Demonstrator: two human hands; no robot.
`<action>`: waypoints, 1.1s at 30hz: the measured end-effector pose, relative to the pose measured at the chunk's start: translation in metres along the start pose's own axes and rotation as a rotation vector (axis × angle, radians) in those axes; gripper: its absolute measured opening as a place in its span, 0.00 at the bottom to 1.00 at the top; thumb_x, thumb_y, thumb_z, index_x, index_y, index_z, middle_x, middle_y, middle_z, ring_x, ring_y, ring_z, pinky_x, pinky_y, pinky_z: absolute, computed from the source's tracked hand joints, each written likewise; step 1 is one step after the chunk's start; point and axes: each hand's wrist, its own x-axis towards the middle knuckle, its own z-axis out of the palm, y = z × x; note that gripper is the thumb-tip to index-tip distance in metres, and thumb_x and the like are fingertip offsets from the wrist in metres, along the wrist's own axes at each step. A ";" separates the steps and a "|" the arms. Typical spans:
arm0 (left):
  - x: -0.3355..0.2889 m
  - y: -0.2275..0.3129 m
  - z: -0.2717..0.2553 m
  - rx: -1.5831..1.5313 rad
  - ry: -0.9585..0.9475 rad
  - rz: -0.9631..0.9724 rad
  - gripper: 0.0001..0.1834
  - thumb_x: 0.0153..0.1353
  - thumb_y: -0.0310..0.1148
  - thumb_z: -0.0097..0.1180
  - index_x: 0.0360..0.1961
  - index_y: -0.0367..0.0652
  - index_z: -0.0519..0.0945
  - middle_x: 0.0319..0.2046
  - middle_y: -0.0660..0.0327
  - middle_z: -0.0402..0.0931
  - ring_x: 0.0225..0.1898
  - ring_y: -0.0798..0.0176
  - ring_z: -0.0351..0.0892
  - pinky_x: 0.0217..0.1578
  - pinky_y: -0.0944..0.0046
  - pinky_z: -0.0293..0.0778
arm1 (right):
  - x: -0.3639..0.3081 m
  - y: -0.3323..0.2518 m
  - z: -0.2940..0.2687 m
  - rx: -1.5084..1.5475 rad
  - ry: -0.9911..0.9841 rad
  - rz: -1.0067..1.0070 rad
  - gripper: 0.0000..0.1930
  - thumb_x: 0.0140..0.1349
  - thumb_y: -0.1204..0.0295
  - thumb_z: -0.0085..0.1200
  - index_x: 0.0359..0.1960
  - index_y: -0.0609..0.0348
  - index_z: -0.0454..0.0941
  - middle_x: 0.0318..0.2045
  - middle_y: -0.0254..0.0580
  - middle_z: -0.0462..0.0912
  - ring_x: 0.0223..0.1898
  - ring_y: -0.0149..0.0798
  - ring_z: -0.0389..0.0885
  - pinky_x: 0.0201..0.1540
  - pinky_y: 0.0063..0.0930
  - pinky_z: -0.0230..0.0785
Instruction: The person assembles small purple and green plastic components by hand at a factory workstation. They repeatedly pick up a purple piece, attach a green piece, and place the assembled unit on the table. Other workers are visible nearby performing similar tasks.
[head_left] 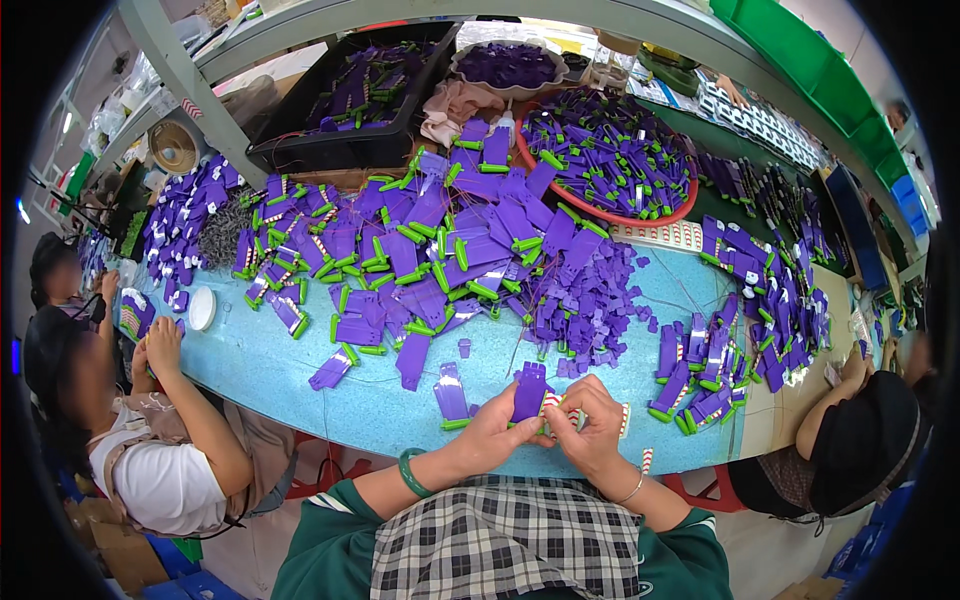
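Near the table's front edge, my left hand [489,437] is closed on a flat purple plastic piece [530,390], which stands up from the fingers. My right hand [594,425] pinches at a small red-and-white striped strip [550,401] against the lower right of that piece. The fingers partly hide the strip and the piece's lower end. Just left of my left hand lies another purple piece with a green end [452,396]. By my right wrist is a loose striped strip [647,460] at the table edge.
A large heap of purple-and-green pieces [430,240] covers the middle, beside small purple parts [590,310]. Behind stand a full red basin [690,200] and a black tray [330,150]. More pieces [700,370] lie right. Co-workers sit left [165,460] and right [865,450].
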 end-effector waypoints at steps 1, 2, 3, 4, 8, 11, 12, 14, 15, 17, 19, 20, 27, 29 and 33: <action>0.000 -0.001 -0.001 0.105 -0.001 0.075 0.16 0.68 0.30 0.46 0.55 0.38 0.64 0.48 0.60 0.70 0.47 0.65 0.74 0.41 0.61 0.79 | 0.002 -0.001 0.000 -0.036 -0.001 -0.025 0.08 0.48 0.75 0.62 0.25 0.61 0.74 0.28 0.43 0.77 0.29 0.37 0.74 0.31 0.31 0.65; 0.000 -0.003 -0.002 0.209 -0.001 0.150 0.16 0.68 0.32 0.46 0.55 0.39 0.65 0.47 0.59 0.71 0.45 0.64 0.75 0.39 0.62 0.79 | 0.005 -0.002 0.001 -0.072 -0.002 -0.050 0.09 0.48 0.73 0.62 0.28 0.61 0.74 0.30 0.43 0.77 0.31 0.38 0.74 0.33 0.31 0.66; 0.001 -0.003 -0.003 0.315 -0.004 0.225 0.16 0.69 0.34 0.45 0.54 0.39 0.65 0.45 0.59 0.72 0.42 0.64 0.77 0.36 0.62 0.79 | 0.007 -0.004 0.001 -0.109 -0.001 -0.075 0.11 0.48 0.71 0.63 0.31 0.61 0.75 0.32 0.44 0.77 0.34 0.38 0.75 0.34 0.32 0.67; 0.000 -0.002 -0.005 0.111 -0.037 0.135 0.16 0.69 0.36 0.43 0.53 0.39 0.66 0.42 0.59 0.72 0.39 0.63 0.77 0.34 0.62 0.77 | 0.008 -0.006 0.004 -0.002 -0.010 0.012 0.14 0.48 0.69 0.63 0.33 0.61 0.74 0.34 0.44 0.77 0.36 0.40 0.76 0.36 0.32 0.68; 0.002 0.005 -0.003 -0.367 -0.090 -0.227 0.20 0.70 0.46 0.35 0.41 0.40 0.70 0.26 0.61 0.69 0.23 0.63 0.71 0.23 0.63 0.68 | 0.012 -0.008 0.007 0.261 -0.188 0.237 0.22 0.48 0.64 0.64 0.42 0.63 0.74 0.44 0.46 0.76 0.46 0.42 0.76 0.46 0.32 0.70; 0.004 -0.009 0.001 -0.636 -0.129 -0.492 0.18 0.70 0.46 0.35 0.30 0.44 0.68 0.22 0.63 0.67 0.18 0.70 0.64 0.16 0.70 0.59 | 0.017 0.001 0.005 0.277 -0.369 0.169 0.18 0.50 0.69 0.63 0.41 0.63 0.76 0.45 0.45 0.77 0.45 0.38 0.76 0.49 0.31 0.68; 0.007 -0.017 -0.004 -0.666 -0.303 -0.463 0.19 0.70 0.46 0.35 0.31 0.44 0.69 0.22 0.63 0.67 0.18 0.71 0.63 0.16 0.71 0.58 | 0.013 0.005 0.005 0.349 -0.374 0.229 0.17 0.52 0.67 0.61 0.41 0.64 0.77 0.44 0.44 0.78 0.45 0.39 0.77 0.48 0.31 0.69; 0.014 -0.039 -0.020 -0.722 -0.647 -0.392 0.19 0.70 0.47 0.34 0.32 0.43 0.70 0.21 0.64 0.66 0.17 0.71 0.63 0.15 0.72 0.57 | 0.008 0.008 0.006 0.492 -0.390 0.350 0.17 0.57 0.64 0.59 0.40 0.66 0.77 0.41 0.43 0.80 0.44 0.39 0.78 0.47 0.32 0.70; 0.014 -0.032 -0.018 -0.689 -0.584 -0.412 0.19 0.70 0.45 0.35 0.32 0.42 0.70 0.21 0.64 0.67 0.17 0.71 0.63 0.15 0.72 0.57 | 0.008 0.008 0.001 0.600 -0.407 0.454 0.18 0.57 0.63 0.58 0.42 0.66 0.77 0.43 0.44 0.79 0.45 0.39 0.77 0.48 0.31 0.69; 0.008 -0.002 -0.007 -0.620 -0.455 -0.443 0.17 0.70 0.42 0.37 0.33 0.41 0.71 0.22 0.64 0.68 0.17 0.71 0.64 0.15 0.72 0.59 | 0.012 0.002 -0.008 0.815 -0.446 0.657 0.19 0.59 0.62 0.56 0.44 0.67 0.76 0.46 0.47 0.77 0.47 0.38 0.76 0.50 0.30 0.68; 0.004 0.011 -0.004 0.052 -0.175 -0.132 0.14 0.69 0.38 0.41 0.34 0.38 0.72 0.25 0.63 0.71 0.22 0.70 0.70 0.19 0.71 0.66 | 0.014 -0.001 -0.003 0.936 -0.324 0.500 0.20 0.61 0.62 0.52 0.47 0.67 0.74 0.47 0.47 0.77 0.48 0.37 0.75 0.52 0.30 0.68; 0.003 0.016 -0.001 0.384 -0.032 0.029 0.13 0.69 0.36 0.42 0.34 0.37 0.72 0.26 0.62 0.73 0.24 0.70 0.74 0.21 0.70 0.70 | 0.016 -0.002 -0.002 0.992 -0.261 0.420 0.21 0.62 0.62 0.51 0.49 0.67 0.73 0.47 0.47 0.77 0.49 0.37 0.75 0.52 0.30 0.68; 0.007 0.043 -0.017 1.436 0.087 1.105 0.15 0.40 0.25 0.63 0.32 0.42 0.75 0.39 0.55 0.75 0.40 0.52 0.78 0.38 0.59 0.79 | 0.018 0.000 -0.011 0.972 -0.284 0.643 0.10 0.59 0.74 0.54 0.42 0.62 0.76 0.38 0.35 0.79 0.42 0.27 0.75 0.47 0.23 0.66; 0.007 0.037 -0.017 1.496 0.091 1.195 0.10 0.42 0.23 0.61 0.28 0.44 0.75 0.37 0.58 0.74 0.40 0.55 0.77 0.36 0.61 0.80 | 0.020 -0.002 -0.009 0.972 -0.287 0.680 0.06 0.59 0.75 0.55 0.37 0.61 0.76 0.33 0.31 0.78 0.36 0.23 0.74 0.40 0.19 0.66; 0.007 0.029 -0.020 1.469 -0.024 1.283 0.12 0.39 0.19 0.61 0.27 0.42 0.75 0.35 0.59 0.74 0.38 0.57 0.78 0.35 0.67 0.80 | 0.022 -0.003 -0.006 0.981 -0.263 0.713 0.04 0.59 0.74 0.56 0.28 0.57 0.75 0.25 0.24 0.75 0.26 0.17 0.68 0.28 0.14 0.60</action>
